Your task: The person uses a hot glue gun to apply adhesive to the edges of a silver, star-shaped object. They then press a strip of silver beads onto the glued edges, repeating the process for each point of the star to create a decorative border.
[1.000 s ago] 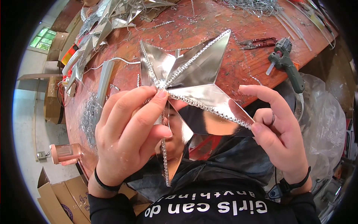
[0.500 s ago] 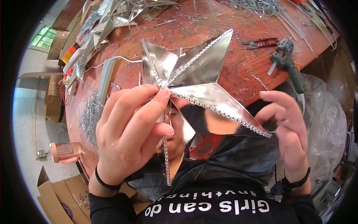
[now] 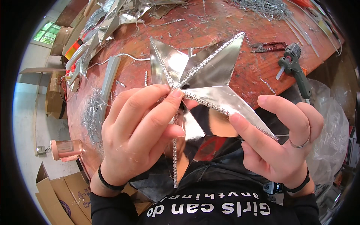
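A shiny silver five-pointed metal star (image 3: 210, 75) with beaded rhinestone strips along its ridges is held above the reddish wooden table (image 3: 232, 22). My left hand (image 3: 138, 131) grips the star at its centre, fingertips pressing on the beaded strip where the ridges meet. My right hand (image 3: 277, 142) pinches the lower right arm of the star near its tip between thumb and forefinger. A ring sits on one right finger. The star's lower arm points down toward my chest, partly hidden behind my left hand.
A green glue gun (image 3: 296, 71) and red-handled pliers (image 3: 268, 46) lie on the table at the right. More silver stars (image 3: 108, 18) pile at the far left. Loose rhinestone trim (image 3: 92, 120) lies near the left edge. Cardboard boxes (image 3: 56, 191) stand on the floor; clear plastic bag (image 3: 330, 123) at right.
My right hand has come back onto the star's lower right arm and pinched it near the tip. The left hand keeps its hold at the centre; the star tilted slightly.
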Demonstrator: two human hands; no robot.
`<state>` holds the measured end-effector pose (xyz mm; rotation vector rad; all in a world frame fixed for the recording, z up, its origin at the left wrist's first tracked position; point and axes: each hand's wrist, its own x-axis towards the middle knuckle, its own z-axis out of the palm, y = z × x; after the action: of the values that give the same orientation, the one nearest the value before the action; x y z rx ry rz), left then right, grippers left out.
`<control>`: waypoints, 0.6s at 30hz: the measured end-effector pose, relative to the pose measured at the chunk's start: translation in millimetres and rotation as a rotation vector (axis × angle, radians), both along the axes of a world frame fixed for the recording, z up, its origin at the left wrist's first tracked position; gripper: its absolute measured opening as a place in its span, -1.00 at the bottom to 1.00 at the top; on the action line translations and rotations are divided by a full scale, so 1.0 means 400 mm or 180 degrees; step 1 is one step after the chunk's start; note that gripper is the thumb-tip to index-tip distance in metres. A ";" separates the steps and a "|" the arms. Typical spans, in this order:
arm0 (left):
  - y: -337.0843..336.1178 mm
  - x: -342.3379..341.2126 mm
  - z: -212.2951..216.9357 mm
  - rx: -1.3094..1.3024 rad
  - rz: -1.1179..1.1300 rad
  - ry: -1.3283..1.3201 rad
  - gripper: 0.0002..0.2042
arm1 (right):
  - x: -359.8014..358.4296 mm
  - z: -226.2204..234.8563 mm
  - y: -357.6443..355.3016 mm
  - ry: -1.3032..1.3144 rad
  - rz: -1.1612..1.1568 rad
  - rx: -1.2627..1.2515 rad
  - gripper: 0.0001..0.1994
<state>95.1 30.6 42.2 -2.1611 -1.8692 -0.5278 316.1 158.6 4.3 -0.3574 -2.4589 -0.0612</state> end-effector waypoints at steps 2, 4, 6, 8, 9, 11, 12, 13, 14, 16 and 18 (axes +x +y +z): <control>-0.002 0.000 0.000 -0.0040 -0.0001 -0.0016 -0.66 | -0.001 0.000 0.000 -0.0003 -0.0005 -0.0017 -0.64; 0.000 -0.002 -0.002 -0.0008 -0.0015 -0.0003 -0.66 | 0.001 -0.006 0.000 0.0004 -0.0020 -0.0023 -0.65; 0.001 -0.002 -0.002 -0.0007 -0.0004 0.0009 -0.66 | 0.008 -0.007 0.001 -0.0055 -0.0025 0.0003 -0.66; 0.001 -0.001 0.000 -0.0004 0.0003 -0.0040 -0.66 | 0.023 0.004 0.001 -0.0162 0.0034 -0.0035 -0.70; 0.000 -0.001 0.001 -0.0002 0.0006 -0.0094 -0.66 | 0.031 0.011 0.001 -0.0202 0.0085 -0.0095 -0.72; -0.001 0.000 0.000 -0.0013 0.0009 -0.0188 -0.67 | 0.058 0.036 0.006 -0.0227 0.0256 -0.0384 -0.78; -0.002 -0.001 0.004 -0.0007 0.0020 -0.0241 -0.68 | 0.074 0.049 0.022 -0.0057 0.0360 -0.0635 -0.81; -0.005 -0.003 0.008 0.0001 0.0035 -0.0294 -0.69 | 0.093 0.060 0.042 0.0110 0.0469 -0.0886 -0.83; -0.004 -0.005 0.011 0.0023 0.0000 -0.0351 -0.70 | 0.096 0.079 0.056 0.0282 0.0585 -0.1120 -0.84; -0.001 -0.014 0.019 0.0070 -0.0061 -0.0465 -0.73 | 0.071 0.119 0.066 0.0476 0.0128 -0.1351 -0.89; 0.006 -0.019 0.032 -0.0075 0.0007 -0.0828 -0.77 | 0.012 0.146 0.102 0.0237 -0.0005 -0.0878 -0.76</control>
<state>87.6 32.8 55.1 -2.1939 -2.0145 -0.8256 320.7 199.5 62.9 -0.4714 -2.3955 0.2883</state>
